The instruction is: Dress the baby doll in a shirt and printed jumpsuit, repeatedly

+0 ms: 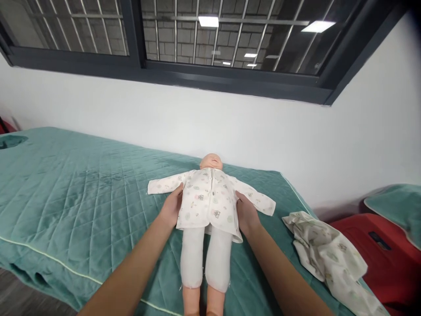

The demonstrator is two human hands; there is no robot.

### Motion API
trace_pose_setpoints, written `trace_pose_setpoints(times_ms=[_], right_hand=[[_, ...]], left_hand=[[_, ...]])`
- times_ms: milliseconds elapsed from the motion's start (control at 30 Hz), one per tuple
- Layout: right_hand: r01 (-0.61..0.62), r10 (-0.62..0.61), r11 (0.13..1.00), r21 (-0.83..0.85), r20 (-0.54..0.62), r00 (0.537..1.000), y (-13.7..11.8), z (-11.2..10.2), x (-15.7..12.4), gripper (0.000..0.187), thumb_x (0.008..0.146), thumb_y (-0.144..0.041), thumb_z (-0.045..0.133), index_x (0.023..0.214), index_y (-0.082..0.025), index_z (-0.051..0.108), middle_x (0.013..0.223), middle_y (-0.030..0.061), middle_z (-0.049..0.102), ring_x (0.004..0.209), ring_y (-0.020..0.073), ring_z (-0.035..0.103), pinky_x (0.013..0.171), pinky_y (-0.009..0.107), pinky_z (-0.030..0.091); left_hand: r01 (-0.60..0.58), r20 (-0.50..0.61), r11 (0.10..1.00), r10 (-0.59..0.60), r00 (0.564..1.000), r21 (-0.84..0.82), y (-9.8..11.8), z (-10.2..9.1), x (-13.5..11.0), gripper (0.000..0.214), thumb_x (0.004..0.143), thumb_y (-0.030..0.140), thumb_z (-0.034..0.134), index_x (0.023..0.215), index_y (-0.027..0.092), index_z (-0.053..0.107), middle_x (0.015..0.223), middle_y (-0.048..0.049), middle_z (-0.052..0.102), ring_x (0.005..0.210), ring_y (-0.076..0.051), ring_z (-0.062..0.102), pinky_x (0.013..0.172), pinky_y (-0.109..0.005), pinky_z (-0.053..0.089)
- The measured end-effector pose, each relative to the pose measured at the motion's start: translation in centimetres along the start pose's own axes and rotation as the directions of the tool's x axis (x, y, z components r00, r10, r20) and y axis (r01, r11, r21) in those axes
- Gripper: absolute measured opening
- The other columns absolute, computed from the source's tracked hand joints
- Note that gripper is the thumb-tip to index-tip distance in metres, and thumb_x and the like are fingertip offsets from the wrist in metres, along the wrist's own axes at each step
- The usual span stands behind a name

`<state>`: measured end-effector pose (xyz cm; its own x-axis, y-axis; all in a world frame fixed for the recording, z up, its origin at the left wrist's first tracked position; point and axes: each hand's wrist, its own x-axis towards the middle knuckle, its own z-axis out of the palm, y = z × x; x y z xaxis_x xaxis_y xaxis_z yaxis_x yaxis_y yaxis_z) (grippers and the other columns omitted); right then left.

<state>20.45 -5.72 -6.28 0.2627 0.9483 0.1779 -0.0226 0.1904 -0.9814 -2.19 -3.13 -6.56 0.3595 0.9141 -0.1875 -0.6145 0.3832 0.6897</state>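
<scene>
A baby doll (211, 161) lies on its back on a green quilted bed cover, its head toward the wall. It wears a white printed baby jacket (204, 199), closed down the front, with both sleeves stretched out sideways. White cloth covers the upper legs (192, 256), and the lower legs are bare. My left hand (172, 205) grips the doll's side under one sleeve, thumb on the jacket. On the opposite side, my right hand (246, 213) holds the jacketed body the same way. The fingers of both hands are partly hidden behind the doll.
The green quilted cover (98, 188) spreads over the bed, with a hole at the far left. A crumpled printed cloth (329, 254) lies at the right edge. Beyond it are a red case-like object (384, 259) and green fabric (399, 208). A white wall (158, 114) and barred window stand behind.
</scene>
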Motion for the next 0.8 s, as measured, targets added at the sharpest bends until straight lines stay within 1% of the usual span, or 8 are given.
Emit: trace_pose_setpoints(times_ms=[167,400,467,533,600,667,733,800], right_hand=[[-0.363,0.382,0.863,0.35,0.017,0.924,-0.1,1.1,3.3,0.028,0.078,-0.038,0.06,0.093,-0.016,0.07,0.086,0.0085,0.076,0.096,0.0303,0.071,0.084,0.047,0.057],[-0.436,0.473,0.73,0.527,0.071,0.878,0.3,-0.2,5.7,0.026,0.081,-0.029,0.057,0.101,-0.02,0.071,0.091,0.0049,0.077,0.101,0.0282,0.07,0.089,0.042,0.057],[-0.452,0.458,0.704,0.548,0.136,0.879,0.4,-0.6,5.6,0.028,0.082,-0.032,0.056,0.103,-0.021,0.07,0.092,0.0058,0.077,0.106,0.0291,0.068,0.092,0.044,0.056],[-0.454,0.436,0.695,0.558,0.175,0.883,0.3,-1.1,5.5,0.03,0.083,-0.034,0.053,0.104,-0.021,0.069,0.093,0.0065,0.077,0.109,0.0295,0.067,0.094,0.046,0.055],[-0.441,0.425,0.689,0.575,0.172,0.889,0.2,-1.5,5.5,0.031,0.084,-0.033,0.05,0.105,-0.02,0.068,0.094,0.0071,0.077,0.109,0.0294,0.067,0.094,0.047,0.054],[-0.416,0.415,0.691,0.591,0.148,0.898,0.2,-1.9,5.7,0.03,0.084,-0.032,0.05,0.105,-0.02,0.068,0.095,0.0075,0.076,0.108,0.0292,0.067,0.095,0.048,0.054],[-0.376,0.389,0.705,0.602,0.116,0.914,0.5,-2.2,6.0,0.027,0.083,-0.031,0.052,0.103,-0.021,0.067,0.096,0.0071,0.076,0.106,0.0287,0.068,0.095,0.047,0.054],[-0.334,0.353,0.722,0.607,0.092,0.931,1.0,-2.5,6.5,0.024,0.082,-0.03,0.055,0.1,-0.021,0.067,0.096,0.0062,0.076,0.104,0.028,0.068,0.095,0.047,0.055]], left_hand=[[0.037,-0.041,0.991,-0.042,0.998,-0.128,1.0,1.8,5.2,0.039,0.088,0.038,0.055,0.115,0.011,0.063,0.101,-0.0134,0.074,0.094,-0.03,0.071,0.088,-0.045,0.056],[0.03,0.026,0.959,-0.023,0.999,-0.281,0.8,1.3,7.9,0.038,0.087,0.032,0.057,0.116,0.009,0.063,0.104,-0.0145,0.073,0.097,-0.029,0.07,0.093,-0.044,0.054],[0.018,-0.021,0.949,-0.025,0.999,-0.315,1.0,0.5,8.0,0.039,0.087,0.036,0.058,0.114,0.008,0.063,0.105,-0.016,0.072,0.1,-0.03,0.069,0.092,-0.044,0.055],[-0.078,-0.157,0.94,0.026,0.987,-0.333,1.5,-0.4,8.1,0.038,0.089,0.039,0.057,0.111,0.009,0.064,0.108,-0.0168,0.071,0.103,-0.029,0.068,0.092,-0.042,0.055],[-0.262,-0.356,0.915,0.145,0.923,-0.307,2.3,-1.4,8.4,0.036,0.091,0.041,0.055,0.111,0.013,0.063,0.113,-0.0147,0.069,0.107,-0.027,0.067,0.092,-0.04,0.056],[-0.455,-0.541,0.861,0.277,0.794,-0.227,3.1,-2.4,8.7,0.032,0.093,0.042,0.052,0.111,0.017,0.062,0.117,-0.0112,0.068,0.11,-0.025,0.065,0.091,-0.04,0.056],[-0.579,-0.651,0.803,0.365,0.665,-0.14,3.7,-3.4,9.1,0.027,0.095,0.039,0.049,0.108,0.018,0.061,0.117,-0.0096,0.068,0.11,-0.023,0.065,0.089,-0.04,0.057],[-0.631,-0.705,0.773,0.413,0.576,-0.063,4.1,-4.2,9.3,0.024,0.097,0.034,0.047,0.105,0.016,0.061,0.111,-0.0092,0.069,0.107,-0.021,0.066,0.087,-0.038,0.058]])
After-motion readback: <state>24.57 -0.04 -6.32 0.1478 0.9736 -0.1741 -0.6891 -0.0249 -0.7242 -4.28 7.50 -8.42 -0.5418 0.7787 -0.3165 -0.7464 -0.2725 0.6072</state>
